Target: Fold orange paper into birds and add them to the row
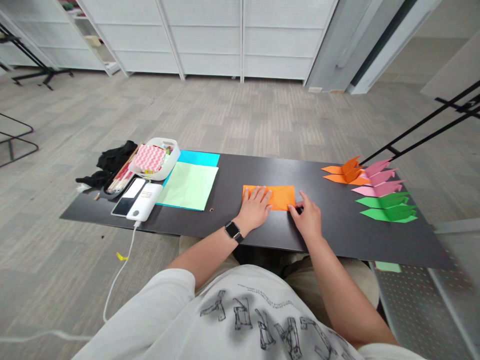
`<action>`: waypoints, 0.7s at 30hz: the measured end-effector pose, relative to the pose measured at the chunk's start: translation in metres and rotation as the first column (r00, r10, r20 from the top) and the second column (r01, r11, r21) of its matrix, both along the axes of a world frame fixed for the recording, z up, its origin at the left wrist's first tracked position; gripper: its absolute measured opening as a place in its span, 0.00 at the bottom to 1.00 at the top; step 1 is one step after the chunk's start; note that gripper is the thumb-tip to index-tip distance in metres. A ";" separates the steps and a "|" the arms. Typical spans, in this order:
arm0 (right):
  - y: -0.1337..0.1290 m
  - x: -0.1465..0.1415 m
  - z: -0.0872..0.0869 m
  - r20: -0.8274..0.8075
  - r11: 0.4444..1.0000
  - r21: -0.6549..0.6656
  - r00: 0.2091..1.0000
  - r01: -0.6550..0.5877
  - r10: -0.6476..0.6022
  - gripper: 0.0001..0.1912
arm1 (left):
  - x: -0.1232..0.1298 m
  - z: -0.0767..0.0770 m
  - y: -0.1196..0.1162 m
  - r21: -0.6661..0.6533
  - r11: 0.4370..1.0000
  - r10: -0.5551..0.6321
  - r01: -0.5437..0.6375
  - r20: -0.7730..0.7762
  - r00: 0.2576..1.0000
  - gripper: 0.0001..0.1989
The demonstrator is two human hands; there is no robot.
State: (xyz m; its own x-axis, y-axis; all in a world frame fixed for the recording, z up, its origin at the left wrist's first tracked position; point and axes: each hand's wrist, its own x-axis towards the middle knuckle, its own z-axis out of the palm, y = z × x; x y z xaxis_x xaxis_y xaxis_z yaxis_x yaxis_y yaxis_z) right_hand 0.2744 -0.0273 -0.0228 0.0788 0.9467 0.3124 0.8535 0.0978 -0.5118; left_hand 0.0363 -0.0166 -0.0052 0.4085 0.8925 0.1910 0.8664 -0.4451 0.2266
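- In the middle of the frame, a sheet of orange paper (282,197) lies flat on the dark counter (311,172), its long side running across the picture.
- The left hand (256,206) rests palm down on the left part of that sheet; its grip is open, with the fingers stretched out over the paper.
- A dark watch (233,230) sits on the left wrist.
- The right hand (308,217) is at the sheet's right end, thumb touching the lower right corner and index finger just beyond the edge; its grip is open too, thumb and index finger standing apart.
- Left of centre, light green paper (191,186) overlaps blue paper (202,158), which shows along the top and lower edges.
- Farther left stands a white container (171,169) with a pink-and-white zigzag item (150,158) on top.
- Below the container, a white device (145,201) lies against a phone (125,205), and a white cable (129,254) runs from the device down to the lower left.
- Black cloth (119,154) is bunched at the counter's upper left corner.
- On the right side of the frame, folded paper figures stand in a column: orange figures (345,173) uppermost, pink figures (380,182) next, green figures (388,209) lowest.
- White cabinets (204,40) line the top.
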 end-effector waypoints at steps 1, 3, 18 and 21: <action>0.000 0.000 0.000 -0.002 1.000 -0.002 1.000 0.001 -0.001 0.33 | 0.000 0.000 0.000 0.001 1.000 0.000 0.000 0.002 1.000 0.29; 0.001 0.000 0.001 -0.002 1.000 -0.003 1.000 0.001 -0.001 0.33 | 0.000 0.001 -0.001 -0.002 1.000 0.006 -0.006 0.007 1.000 0.29; 0.000 -0.004 0.004 0.060 0.999 -0.030 0.998 0.017 -0.015 0.31 | 0.002 0.001 -0.001 -0.028 0.999 0.026 -0.025 0.026 0.999 0.28; 0.000 -0.004 0.004 0.067 0.999 -0.034 0.998 0.016 -0.013 0.30 | 0.002 0.001 -0.001 -0.033 0.999 0.028 -0.027 0.031 0.999 0.28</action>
State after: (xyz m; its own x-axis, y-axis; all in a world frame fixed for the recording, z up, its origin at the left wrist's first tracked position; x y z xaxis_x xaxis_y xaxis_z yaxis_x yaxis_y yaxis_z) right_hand 0.2707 -0.0268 -0.0193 0.0727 0.9559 0.2845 0.8871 0.0684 -0.4566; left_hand 0.0379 -0.0178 -0.0041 0.3777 0.9094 0.1739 0.8705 -0.4128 0.2679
